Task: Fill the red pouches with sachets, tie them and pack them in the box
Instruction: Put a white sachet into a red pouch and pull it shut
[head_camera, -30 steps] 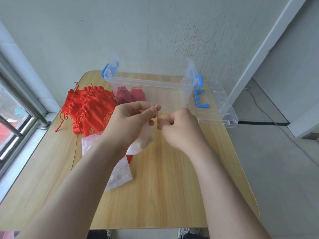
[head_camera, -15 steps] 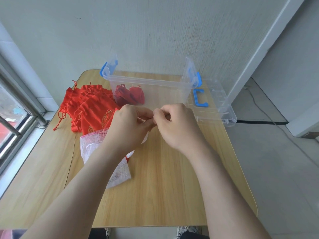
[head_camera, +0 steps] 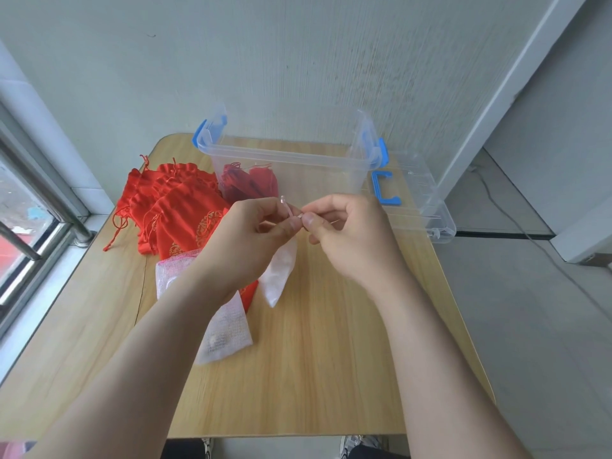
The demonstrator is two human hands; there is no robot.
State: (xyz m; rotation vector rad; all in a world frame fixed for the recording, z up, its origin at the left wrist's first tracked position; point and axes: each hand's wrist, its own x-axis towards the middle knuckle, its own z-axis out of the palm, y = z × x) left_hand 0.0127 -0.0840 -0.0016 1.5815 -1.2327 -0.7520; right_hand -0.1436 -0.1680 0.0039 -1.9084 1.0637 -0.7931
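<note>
Red pouches (head_camera: 178,207): heaped on the left side of the table, just beside the box; a few more lie inside the box at its left end, and one shows red under the left wrist
Box (head_camera: 288,157): clear plastic with blue latches, open, at the far edge of the table (head_camera: 314,376)
Lid (head_camera: 427,207): clear with a blue handle, lying just right of the box
Left hand (head_camera: 251,240): raised in front of the box, fingers curled, thumb and forefinger pinching the top of the sachet
Sachet (head_camera: 278,273): white, hanging below the left hand
Strand (head_camera: 287,210): thin and pale, sticking up between the two hands
Right hand (head_camera: 351,236): fingertips meeting the left's, thumb and forefinger clamped on the strand
Mesh bag (head_camera: 225,329): white netting, flat on the table, partly hidden under the left forearm
</note>
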